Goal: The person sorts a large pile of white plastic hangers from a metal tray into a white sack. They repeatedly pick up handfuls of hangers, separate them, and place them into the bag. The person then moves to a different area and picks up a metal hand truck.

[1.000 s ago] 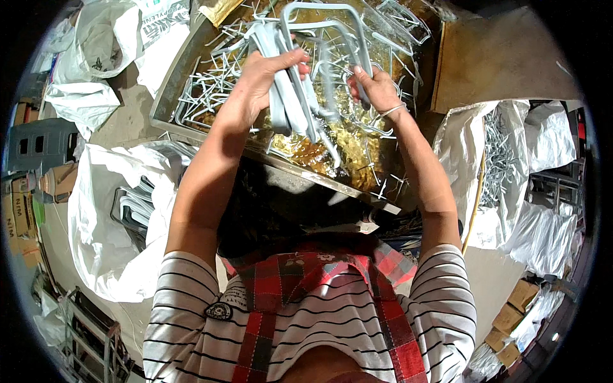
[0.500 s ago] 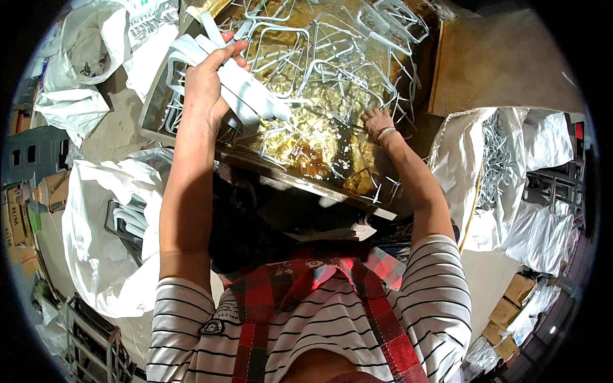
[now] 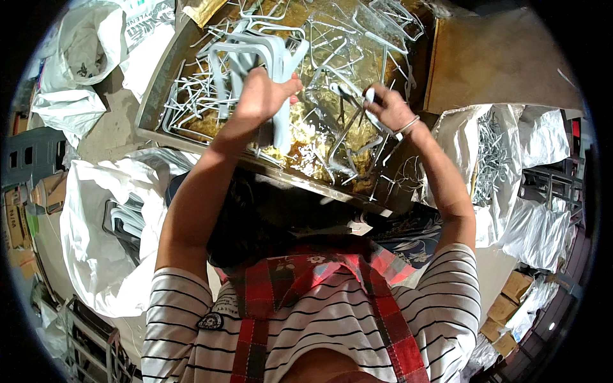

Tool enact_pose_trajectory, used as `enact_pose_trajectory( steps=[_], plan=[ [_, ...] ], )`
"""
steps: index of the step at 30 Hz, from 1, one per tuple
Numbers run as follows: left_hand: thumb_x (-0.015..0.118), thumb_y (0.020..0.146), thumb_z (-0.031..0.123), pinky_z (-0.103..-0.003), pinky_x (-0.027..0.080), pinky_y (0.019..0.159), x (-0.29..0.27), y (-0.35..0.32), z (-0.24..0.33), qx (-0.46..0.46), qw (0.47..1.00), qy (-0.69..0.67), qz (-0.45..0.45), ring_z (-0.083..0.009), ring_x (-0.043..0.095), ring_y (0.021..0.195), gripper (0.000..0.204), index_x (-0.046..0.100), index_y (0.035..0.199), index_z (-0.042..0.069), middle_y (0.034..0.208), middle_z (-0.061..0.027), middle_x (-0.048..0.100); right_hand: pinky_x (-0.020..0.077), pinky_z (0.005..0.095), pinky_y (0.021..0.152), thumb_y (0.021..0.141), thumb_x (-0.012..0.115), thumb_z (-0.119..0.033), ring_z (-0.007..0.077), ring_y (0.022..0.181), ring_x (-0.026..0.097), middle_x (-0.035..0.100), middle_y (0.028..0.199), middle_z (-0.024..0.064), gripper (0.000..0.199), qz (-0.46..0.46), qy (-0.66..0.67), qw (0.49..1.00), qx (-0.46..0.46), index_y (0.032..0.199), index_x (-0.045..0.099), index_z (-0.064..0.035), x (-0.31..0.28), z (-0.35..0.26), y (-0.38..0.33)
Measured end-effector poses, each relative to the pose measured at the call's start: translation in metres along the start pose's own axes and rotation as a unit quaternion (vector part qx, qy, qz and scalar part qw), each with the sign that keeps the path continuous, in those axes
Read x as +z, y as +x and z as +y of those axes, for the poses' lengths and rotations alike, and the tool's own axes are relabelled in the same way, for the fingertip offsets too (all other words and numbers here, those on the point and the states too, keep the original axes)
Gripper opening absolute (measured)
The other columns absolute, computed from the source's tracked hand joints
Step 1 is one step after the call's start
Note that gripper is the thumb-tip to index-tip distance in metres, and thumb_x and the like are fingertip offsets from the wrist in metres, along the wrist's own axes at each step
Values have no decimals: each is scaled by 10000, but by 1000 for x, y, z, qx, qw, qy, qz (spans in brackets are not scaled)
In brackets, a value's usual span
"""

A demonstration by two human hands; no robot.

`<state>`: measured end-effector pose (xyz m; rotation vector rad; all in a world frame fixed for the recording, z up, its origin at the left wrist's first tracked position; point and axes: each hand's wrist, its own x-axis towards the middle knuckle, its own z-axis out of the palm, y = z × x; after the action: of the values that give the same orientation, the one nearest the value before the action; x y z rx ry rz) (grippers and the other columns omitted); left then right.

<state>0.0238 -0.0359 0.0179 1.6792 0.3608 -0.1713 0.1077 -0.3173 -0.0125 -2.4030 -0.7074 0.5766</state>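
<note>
My left hand (image 3: 260, 99) is wrapped round a stack of grey, U-shaped bent handles (image 3: 281, 124), held over the left half of a shallow metal tray (image 3: 148, 108). My right hand (image 3: 393, 112) is closed, thumb and fingers pinching a light grey bent handle (image 3: 370, 96) above the tray's right part. How far that piece reaches among the others is hard to make out. Loose bent handles and thin grey rods (image 3: 201, 96) lie tangled in the tray, partly in shiny yellowish liquid (image 3: 310, 137).
A white sack (image 3: 96, 255) with more grey handles stands at the left. To the right, another white sack (image 3: 453, 140) holds many small grey metal pieces (image 3: 491, 159). A brown board (image 3: 504, 64) lies beyond it. Cardboard boxes (image 3: 504, 313) sit at the lower right.
My left hand has moved right with the stack, which has turned more upright. My right hand has lifted from among the tray's pieces and now grips a handle.
</note>
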Motion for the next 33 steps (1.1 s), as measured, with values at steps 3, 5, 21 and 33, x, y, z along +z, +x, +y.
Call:
enact_pose_trajectory(
  steps=[3, 5, 21, 33],
  plan=[
    [650, 791, 130, -260, 483, 599, 11, -6, 2, 72, 996, 2, -58, -118, 601, 637, 220, 636, 878, -71, 784, -95, 655, 459, 322, 693, 838, 606, -147, 175, 749, 550, 602, 841, 130, 284, -20, -41, 999, -26, 1073, 529, -8, -23, -33, 0],
    [631, 803, 134, -254, 473, 697, 18, -4, -8, 116, 987, 11, -113, -110, 589, 762, 236, 617, 981, -21, 852, -64, 632, 480, 340, 739, 811, 630, -164, 247, 839, 606, 609, 962, 206, 432, -60, -80, 994, -41, 1172, 486, 24, -16, -61, 5],
    [614, 800, 127, -246, 459, 701, 38, -10, -15, 170, 980, -4, -107, -94, 552, 794, 258, 609, 1029, 8, 868, -56, 625, 496, 330, 721, 676, 760, -211, 222, 788, 613, 652, 875, 151, 425, -90, -98, 991, 4, 1003, 612, 17, -10, -107, 0],
    [668, 751, 70, -265, 499, 592, 14, -2, -6, 55, 969, -217, -103, -156, 620, 694, 192, 641, 882, -68, 767, -120, 648, 440, 264, 600, 613, 715, 5, 142, 665, 520, 539, 735, 38, 449, -38, 36, 996, 77, 988, 470, -18, -38, -83, -27]
  ],
)
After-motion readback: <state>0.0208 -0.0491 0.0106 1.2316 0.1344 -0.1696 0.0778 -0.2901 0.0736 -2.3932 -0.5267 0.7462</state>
